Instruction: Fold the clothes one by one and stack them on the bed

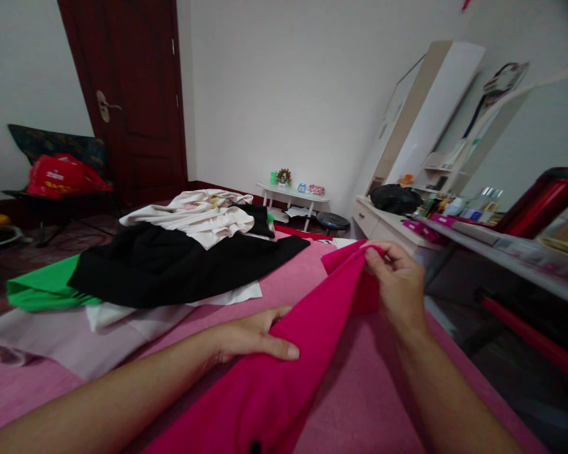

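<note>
A bright magenta garment (307,334) stretches from the bottom of the view up to the right, lifted off a pink bed cover (373,391). Its exact kind is unclear. My left hand (258,334) grips its left edge, thumb on top and fingers mostly hidden beneath. My right hand (400,277) pinches the upper corner between thumb and fingers. Left of my hands lies a heap of clothes: a black garment (184,265), a cream garment with a yellowish print (203,214) over it, and a green one (47,284) partly underneath.
Along the right stand a white dresser (383,221) with a black bag (395,198) and bottles, and a cluttered table (497,246). A low white stand (291,192) and a round stool (332,221) are beyond the bed. A red bag (66,176) rests on a chair at left.
</note>
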